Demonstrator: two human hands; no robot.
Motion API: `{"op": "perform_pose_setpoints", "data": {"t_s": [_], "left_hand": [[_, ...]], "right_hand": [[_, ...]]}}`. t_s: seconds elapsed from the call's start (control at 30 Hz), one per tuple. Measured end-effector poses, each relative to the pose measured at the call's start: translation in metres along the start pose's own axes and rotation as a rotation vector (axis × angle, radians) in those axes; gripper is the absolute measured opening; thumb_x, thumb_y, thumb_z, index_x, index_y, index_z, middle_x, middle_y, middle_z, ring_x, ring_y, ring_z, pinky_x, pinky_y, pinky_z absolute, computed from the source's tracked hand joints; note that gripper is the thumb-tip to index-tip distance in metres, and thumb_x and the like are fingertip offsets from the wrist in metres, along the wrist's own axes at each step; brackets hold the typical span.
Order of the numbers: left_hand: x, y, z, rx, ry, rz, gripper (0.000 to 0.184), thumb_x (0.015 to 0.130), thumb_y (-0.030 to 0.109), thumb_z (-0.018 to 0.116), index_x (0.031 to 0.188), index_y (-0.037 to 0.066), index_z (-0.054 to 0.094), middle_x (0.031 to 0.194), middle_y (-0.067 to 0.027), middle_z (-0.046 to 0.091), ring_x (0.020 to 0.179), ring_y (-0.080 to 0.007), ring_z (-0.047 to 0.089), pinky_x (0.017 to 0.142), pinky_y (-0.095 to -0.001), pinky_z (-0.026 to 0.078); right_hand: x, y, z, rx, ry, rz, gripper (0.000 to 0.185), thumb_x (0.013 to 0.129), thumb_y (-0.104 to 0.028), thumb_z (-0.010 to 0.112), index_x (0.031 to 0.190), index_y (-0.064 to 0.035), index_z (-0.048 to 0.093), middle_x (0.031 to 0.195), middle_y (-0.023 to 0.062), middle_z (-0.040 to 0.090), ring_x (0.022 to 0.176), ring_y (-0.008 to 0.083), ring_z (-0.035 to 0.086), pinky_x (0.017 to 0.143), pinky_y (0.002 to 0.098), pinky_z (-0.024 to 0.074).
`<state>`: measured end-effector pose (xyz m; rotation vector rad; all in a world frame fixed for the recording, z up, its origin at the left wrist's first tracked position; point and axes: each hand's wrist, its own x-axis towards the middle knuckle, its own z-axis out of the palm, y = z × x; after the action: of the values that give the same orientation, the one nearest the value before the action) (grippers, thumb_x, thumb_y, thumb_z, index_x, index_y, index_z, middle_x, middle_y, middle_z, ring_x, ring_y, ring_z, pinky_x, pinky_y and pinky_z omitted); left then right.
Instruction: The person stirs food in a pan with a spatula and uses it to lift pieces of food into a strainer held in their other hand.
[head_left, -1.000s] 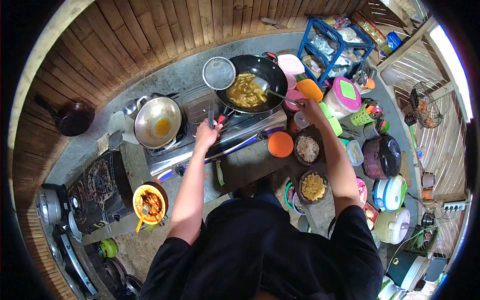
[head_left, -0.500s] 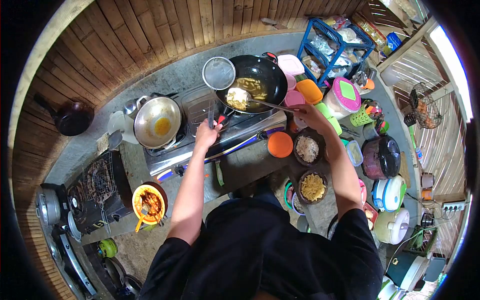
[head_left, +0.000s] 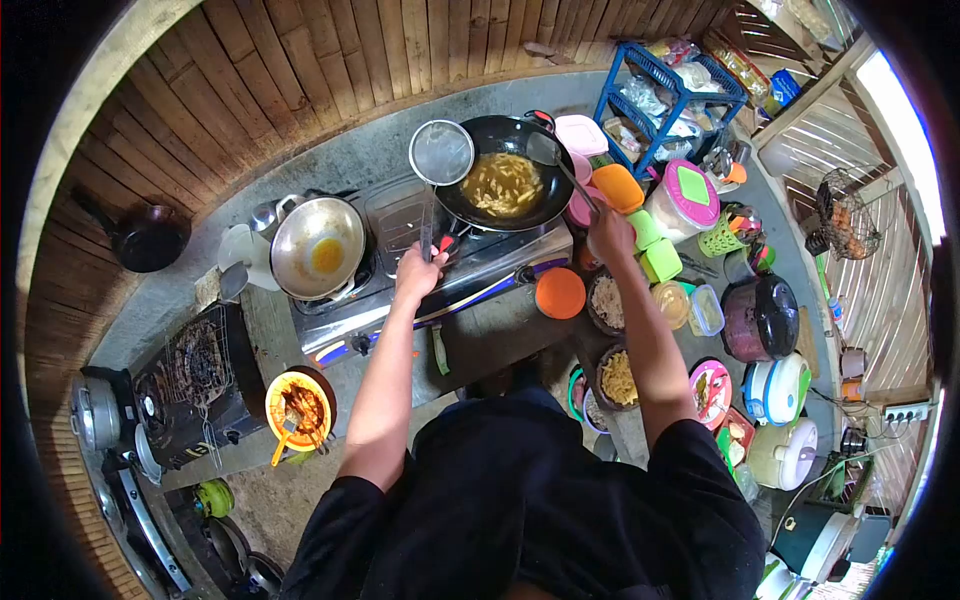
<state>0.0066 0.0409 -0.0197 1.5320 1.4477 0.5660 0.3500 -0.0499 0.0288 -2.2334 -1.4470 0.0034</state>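
My left hand (head_left: 418, 273) is closed round the handle of a round mesh strainer (head_left: 441, 153). The strainer's mesh hangs over the left rim of a black wok (head_left: 540, 205), close to the wall behind. A red-and-black wok handle shows beside my left fingers; whether they touch it I cannot tell. Inside the wok, pale strips of food (head_left: 503, 187) lie in bubbling oil. My right hand (head_left: 610, 235) grips a metal spatula (head_left: 543, 150), its blade above the right side of the wok and bare of food.
Left of the wok, a steel pan (head_left: 290, 250) with a little oil stands on the stove (head_left: 400, 290). An orange bowl (head_left: 272, 400) of red sauce, a green-handled knife (head_left: 440, 350) and an orange lid (head_left: 560, 293) are nearer. Bowls, plastic tubs and a blue rack (head_left: 655, 100) crowd the right.
My right hand has swung the spatula from the wok's left side to its right. The pile of strips on its blade is gone, and more strips float in the oil.
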Motion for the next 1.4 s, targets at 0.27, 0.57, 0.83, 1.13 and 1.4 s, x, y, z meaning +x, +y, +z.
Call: {"op": "perform_pose_setpoints", "data": {"t_s": [0.27, 0.57, 0.83, 1.13, 1.4], "left_hand": [[-0.002, 0.002, 0.0, -0.002, 0.027, -0.026, 0.025, 0.083, 0.023, 0.073, 0.094, 0.006, 0.058, 0.071, -0.0089, 0.067, 0.059, -0.0182, 0.067, 0.058, -0.0348, 0.05], [-0.004, 0.002, 0.003, -0.035, 0.038, -0.061, 0.023, 0.084, 0.021, 0.073, 0.093, 0.007, 0.057, 0.073, -0.0078, 0.068, 0.06, -0.0156, 0.067, 0.057, -0.0327, 0.05], [-0.009, 0.007, 0.01, -0.059, 0.058, -0.069, 0.022, 0.085, 0.02, 0.072, 0.091, 0.007, 0.055, 0.073, -0.006, 0.064, 0.058, -0.0147, 0.065, 0.054, -0.0327, 0.049], [-0.016, 0.008, 0.014, -0.008, 0.071, -0.03, 0.022, 0.084, 0.02, 0.072, 0.09, 0.007, 0.055, 0.068, -0.0047, 0.064, 0.058, -0.0138, 0.065, 0.049, -0.0304, 0.047], [-0.016, 0.008, 0.012, 0.057, 0.07, -0.036, 0.023, 0.084, 0.022, 0.073, 0.091, 0.006, 0.057, 0.073, -0.0083, 0.067, 0.061, -0.0166, 0.068, 0.06, -0.0331, 0.051]], "right_hand": [[0.026, -0.002, 0.054, 0.309, -0.188, 0.017, 0.026, 0.091, -0.023, 0.055, 0.104, -0.0047, 0.068, 0.082, 0.0191, 0.067, 0.075, 0.0327, 0.067, 0.067, 0.0427, 0.0511], [0.002, -0.012, 0.006, 0.63, -0.398, 0.023, 0.029, 0.091, -0.017, 0.058, 0.113, -0.0001, 0.066, 0.072, 0.0106, 0.062, 0.068, 0.0168, 0.061, 0.063, 0.0315, 0.0456], [-0.015, 0.014, -0.051, 0.482, -0.379, -0.129, 0.03, 0.09, -0.013, 0.057, 0.118, -0.0051, 0.065, 0.081, 0.0191, 0.067, 0.078, 0.0279, 0.068, 0.07, 0.0355, 0.0497], [0.007, 0.026, -0.031, 0.157, 0.108, -0.25, 0.027, 0.089, -0.013, 0.055, 0.113, -0.0031, 0.063, 0.09, 0.0212, 0.067, 0.08, 0.0375, 0.066, 0.07, 0.0449, 0.0516], [0.027, 0.019, -0.02, -0.112, -0.028, -0.182, 0.029, 0.091, -0.017, 0.053, 0.117, -0.0084, 0.061, 0.089, 0.0199, 0.066, 0.086, 0.0402, 0.064, 0.077, 0.0505, 0.0489]]}}
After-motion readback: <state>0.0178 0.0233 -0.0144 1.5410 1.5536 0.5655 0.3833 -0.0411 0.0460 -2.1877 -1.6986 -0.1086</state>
